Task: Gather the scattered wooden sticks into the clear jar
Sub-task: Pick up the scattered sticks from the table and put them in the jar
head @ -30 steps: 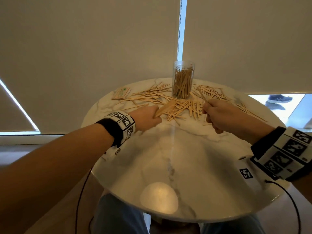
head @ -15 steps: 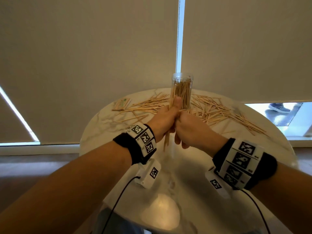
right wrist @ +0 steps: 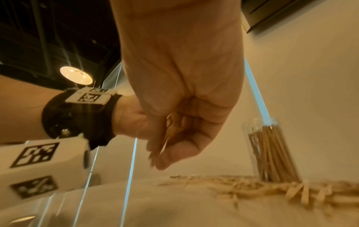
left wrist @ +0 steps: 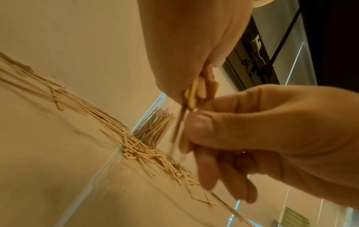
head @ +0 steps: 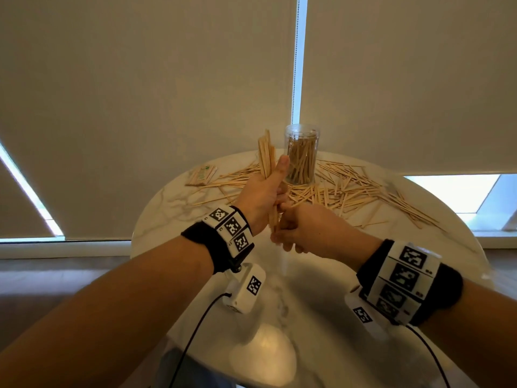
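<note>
My left hand (head: pixel 272 191) grips a bundle of wooden sticks (head: pixel 265 155) upright, above the table and just left of the clear jar (head: pixel 301 155). The jar stands at the table's far side, open at the top, with many sticks standing in it. My right hand (head: pixel 284 228) is curled just below the left, and its thumb (left wrist: pixel 198 122) and fingers pinch the bundle's lower ends (left wrist: pixel 195 95). Scattered sticks (head: pixel 349 189) lie around the jar's foot on both sides. In the right wrist view, stick ends (right wrist: pixel 170 132) show between the curled fingers, with the jar (right wrist: pixel 272 150) to the right.
The round white marble table (head: pixel 321 289) is bare on the near half. A small wrapped pack of sticks (head: pixel 201 175) lies at the far left. Closed roller blinds hang right behind the table. Cables run from both wrist cameras over the near edge.
Both hands left the stick pile on the table, came together round a bundle and lifted it. The bundle now stands higher, left of the jar, and the right hand has slid to its lower ends.
</note>
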`<state>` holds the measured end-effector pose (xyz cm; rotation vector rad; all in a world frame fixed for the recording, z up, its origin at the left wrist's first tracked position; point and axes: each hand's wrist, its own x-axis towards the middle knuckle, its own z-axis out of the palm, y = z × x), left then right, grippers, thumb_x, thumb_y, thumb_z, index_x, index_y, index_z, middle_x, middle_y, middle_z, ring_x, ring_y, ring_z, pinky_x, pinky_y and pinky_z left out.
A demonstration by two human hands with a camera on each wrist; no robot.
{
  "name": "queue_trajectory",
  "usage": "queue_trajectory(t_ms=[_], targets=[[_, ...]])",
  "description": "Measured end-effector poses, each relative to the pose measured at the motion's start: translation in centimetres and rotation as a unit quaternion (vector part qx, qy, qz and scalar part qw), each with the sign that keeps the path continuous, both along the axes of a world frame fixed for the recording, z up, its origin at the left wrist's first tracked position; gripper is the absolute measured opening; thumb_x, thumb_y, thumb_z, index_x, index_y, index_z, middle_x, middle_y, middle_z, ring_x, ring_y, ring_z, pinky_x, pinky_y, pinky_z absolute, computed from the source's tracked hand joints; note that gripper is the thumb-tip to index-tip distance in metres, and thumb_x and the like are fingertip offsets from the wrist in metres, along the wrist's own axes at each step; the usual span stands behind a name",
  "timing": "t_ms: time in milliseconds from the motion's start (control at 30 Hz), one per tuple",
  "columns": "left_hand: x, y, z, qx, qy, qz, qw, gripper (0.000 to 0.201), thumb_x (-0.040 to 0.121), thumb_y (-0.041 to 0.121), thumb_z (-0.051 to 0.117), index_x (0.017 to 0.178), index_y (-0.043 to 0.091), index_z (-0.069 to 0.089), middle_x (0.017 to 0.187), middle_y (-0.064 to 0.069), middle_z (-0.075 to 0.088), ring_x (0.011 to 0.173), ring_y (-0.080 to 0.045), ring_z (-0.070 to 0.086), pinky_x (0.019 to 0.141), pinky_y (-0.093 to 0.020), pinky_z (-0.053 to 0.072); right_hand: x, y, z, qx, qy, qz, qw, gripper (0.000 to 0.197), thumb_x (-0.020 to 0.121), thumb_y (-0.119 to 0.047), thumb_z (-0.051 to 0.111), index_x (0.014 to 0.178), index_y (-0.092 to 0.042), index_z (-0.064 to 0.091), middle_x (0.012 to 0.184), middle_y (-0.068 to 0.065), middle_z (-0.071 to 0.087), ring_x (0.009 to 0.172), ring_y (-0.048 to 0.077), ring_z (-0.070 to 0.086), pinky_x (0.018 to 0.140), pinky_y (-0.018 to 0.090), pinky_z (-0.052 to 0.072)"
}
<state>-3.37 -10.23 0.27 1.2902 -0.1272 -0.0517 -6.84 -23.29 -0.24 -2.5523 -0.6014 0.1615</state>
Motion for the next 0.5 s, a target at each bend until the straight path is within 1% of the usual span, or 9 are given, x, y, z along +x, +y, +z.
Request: queue_trajectory(t_ms=[67,100,167,233,267,367,433,467,500], targets=[[0.1,0.8,0.1,0.059,-0.007,0.005,0.998,0.033,0.092,0.046,0.066,0.071,0.024,0.055,0.058,0.005,0.032,0.048,-0.010,0.028,0.045,-0.024,0.030,0.4,-0.9,1.1,-0.021,-0.012,-0.024,0.999,0.023,0.092,-0.043,0.066,0.092,-0.020,0.072,0.080,-0.006,0.073,0.068,0.008,0.066,0.061,0.022,0.051],[0.2,1.3,0.0,0.094,-0.008,0.005,0.996,0.034,0.093,0.046,0.066,0.071,0.023,0.053,0.057,0.006,0.033,0.048,-0.011,0.028,0.044,-0.024,0.029,0.6,-1.4,1.9,0.002,-0.029,-0.043,0.999,0.025,0.096,-0.043,0.061,0.093,-0.020,0.070,0.083,-0.005,0.072,0.073,0.012,0.067,0.063,0.024,0.052],[0.0,2.0,-0.5,0.197,-0.032,-0.008,0.980,0.036,0.093,0.045,0.067,0.071,0.022,0.051,0.053,0.007,0.039,0.048,-0.014,0.032,0.046,-0.026,0.033,1.2,-2.4,3.8,0.121,-0.092,-0.106,0.983,0.032,0.103,-0.042,0.045,0.090,-0.022,0.066,0.085,-0.005,0.068,0.078,0.019,0.066,0.066,0.030,0.051],[-0.6,2.0,-0.9,0.350,-0.077,-0.035,0.933,0.039,0.092,0.048,0.067,0.069,0.019,0.051,0.054,0.004,0.046,0.049,-0.017,0.042,0.049,-0.027,0.041,1.5,-2.8,5.6,0.231,-0.153,-0.157,0.948,0.041,0.105,-0.047,0.033,0.095,-0.022,0.063,0.089,-0.009,0.063,0.081,0.012,0.060,0.069,0.029,0.047],[-1.1,1.8,-0.9,0.413,-0.093,-0.049,0.905,0.041,0.092,0.047,0.066,0.069,0.018,0.050,0.056,0.002,0.048,0.049,-0.016,0.045,0.050,-0.026,0.043,1.6,-2.7,6.1,0.251,-0.154,-0.159,0.942,0.044,0.105,-0.050,0.029,0.100,-0.021,0.062,0.092,-0.010,0.062,0.085,0.008,0.058,0.072,0.028,0.046],[-1.8,0.2,-0.2,0.512,-0.157,-0.071,0.842,0.031,0.098,0.034,0.061,0.074,0.013,0.057,0.064,-0.003,0.057,0.054,-0.016,0.053,0.058,-0.029,0.046,1.1,-1.0,5.4,0.165,-0.051,-0.083,0.981,0.054,0.105,-0.053,0.025,0.108,-0.017,0.065,0.102,0.000,0.065,0.096,0.018,0.060,0.084,0.034,0.046],[-2.2,-0.8,0.4,0.584,-0.197,-0.084,0.783,0.019,0.100,0.021,0.056,0.101,0.007,0.069,0.094,-0.013,0.070,0.086,-0.024,0.066,0.078,-0.034,0.050,1.1,-0.3,4.0,0.092,-0.003,-0.058,0.994,0.052,0.107,-0.048,0.026,0.091,-0.018,0.065,0.093,0.002,0.064,0.089,0.018,0.059,0.074,0.029,0.042],[-2.1,-1.0,0.4,0.591,-0.205,-0.081,0.776,0.019,0.099,0.020,0.058,0.107,0.007,0.068,0.102,-0.013,0.070,0.096,-0.028,0.065,0.082,-0.034,0.052,1.2,-0.3,3.6,0.068,-0.013,-0.061,0.996,0.049,0.108,-0.044,0.027,0.085,-0.019,0.062,0.088,0.002,0.063,0.084,0.017,0.058,0.068,0.027,0.039],[-1.9,-0.9,0.4,0.575,-0.183,-0.083,0.793,0.013,0.095,0.022,0.063,0.105,0.014,0.067,0.097,-0.008,0.069,0.093,-0.027,0.064,0.077,-0.032,0.052,1.3,-0.4,3.4,0.045,-0.044,-0.072,0.995,0.044,0.108,-0.040,0.029,0.085,-0.018,0.060,0.088,0.002,0.062,0.082,0.017,0.056,0.064,0.027,0.036]])
